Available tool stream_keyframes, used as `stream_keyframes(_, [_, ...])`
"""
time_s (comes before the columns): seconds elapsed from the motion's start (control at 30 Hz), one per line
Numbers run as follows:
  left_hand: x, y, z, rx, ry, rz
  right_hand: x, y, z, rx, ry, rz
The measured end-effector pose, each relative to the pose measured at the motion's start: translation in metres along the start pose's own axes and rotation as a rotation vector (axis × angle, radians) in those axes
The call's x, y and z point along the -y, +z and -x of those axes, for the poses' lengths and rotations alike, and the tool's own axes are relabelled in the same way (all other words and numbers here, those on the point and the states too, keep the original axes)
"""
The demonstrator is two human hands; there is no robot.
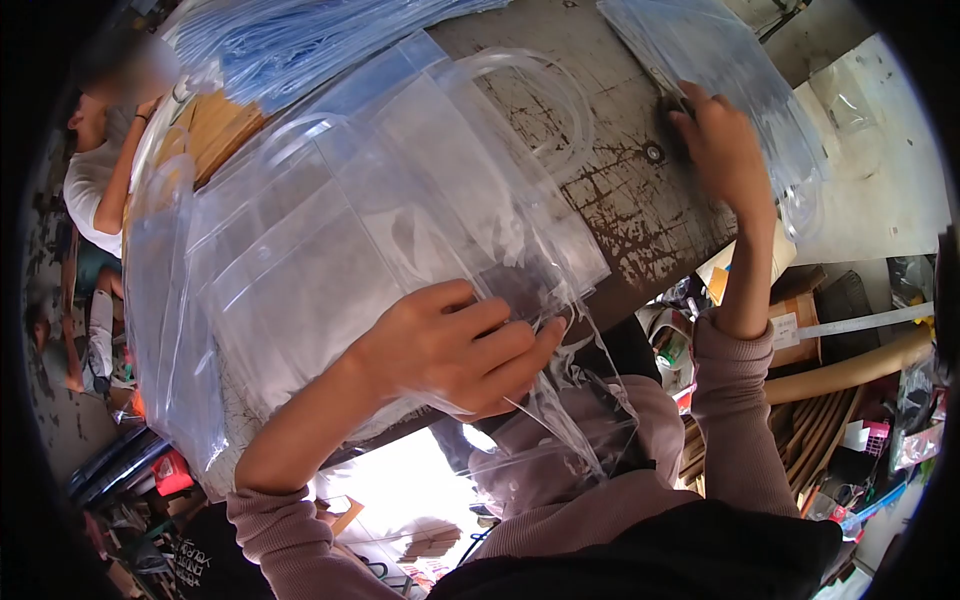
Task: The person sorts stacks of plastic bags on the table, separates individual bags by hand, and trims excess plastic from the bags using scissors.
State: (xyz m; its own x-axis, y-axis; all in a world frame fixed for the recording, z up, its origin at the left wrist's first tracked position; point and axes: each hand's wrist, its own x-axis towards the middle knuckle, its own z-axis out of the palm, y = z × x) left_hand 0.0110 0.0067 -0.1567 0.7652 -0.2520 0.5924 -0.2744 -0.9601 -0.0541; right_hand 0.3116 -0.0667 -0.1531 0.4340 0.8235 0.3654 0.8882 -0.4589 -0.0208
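My left hand [455, 345] is closed on the near edge of a clear plastic bag [330, 250], its fingers bunching the film. A crumpled flap of that film hangs over the table edge toward my lap. The bag has clear loop handles on its far side and overlaps other clear bags. My right hand [728, 150] is at the right side of the table, fingers curled, beside a stack of clear bluish bags [720, 60]. A dark, thin thing shows at its fingertips, too small to make out.
The worn, scratched table [640, 215] lies beneath the bags. A pile of blue-tinted plastic sheets [300, 45] is at the far side, by brown cardboard [215, 130]. Another person [100, 190] is at the far left. Cardboard pieces [815, 430] and a tan tube [850, 365] are at lower right.
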Motion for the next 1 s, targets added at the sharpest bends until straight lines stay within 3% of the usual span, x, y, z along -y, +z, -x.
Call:
stream_keyframes(0.07, [0.001,0.000,0.000,0.006,0.010,-0.006,-0.029,0.004,-0.007,0.054,-0.074,-0.299])
stream_keyframes(0.1, [0.001,-0.001,-0.001,0.010,0.019,-0.014,-0.031,-0.001,-0.005,0.053,-0.073,-0.300])
stream_keyframes(0.17, [0.001,0.000,0.000,0.007,0.026,-0.014,-0.030,-0.024,-0.001,0.304,0.239,-0.932])
stream_keyframes(0.2, [0.001,0.000,0.000,0.006,0.030,-0.013,-0.030,-0.033,0.005,0.341,0.227,-1.047])
stream_keyframes(0.4, [0.000,0.000,0.003,0.017,0.012,-0.009,0.007,-0.056,0.106,0.035,0.428,-1.300])
stream_keyframes(0.43, [-0.001,0.001,0.004,0.018,0.005,-0.010,0.016,-0.064,0.124,0.162,0.511,-1.254])
stream_keyframes(0.47, [-0.001,0.002,0.005,0.009,0.007,-0.009,0.007,-0.062,0.149,0.403,0.506,-1.459])
stream_keyframes(0.53, [-0.002,0.003,0.006,0.006,0.008,-0.006,0.026,-0.054,0.176,0.568,0.295,-1.548])
stream_keyframes(0.57, [-0.001,0.001,0.006,0.007,0.046,-0.021,0.039,-0.063,0.185,0.607,0.321,-1.341])
stream_keyframes(0.63, [-0.002,-0.001,0.004,0.014,0.089,-0.024,0.054,-0.070,0.186,0.552,0.126,-1.007])
stream_keyframes(0.7, [-0.002,-0.004,0.002,0.004,0.222,-0.060,0.059,-0.072,0.190,0.539,0.149,-0.908])
stream_keyframes(0.8, [-0.001,-0.002,0.004,-0.037,0.262,-0.089,0.065,-0.081,0.182,0.510,0.020,-0.725])
stream_keyframes(1.0, [-0.002,-0.003,0.004,-0.035,0.277,-0.071,0.076,-0.074,0.183,0.435,-0.004,-0.635])
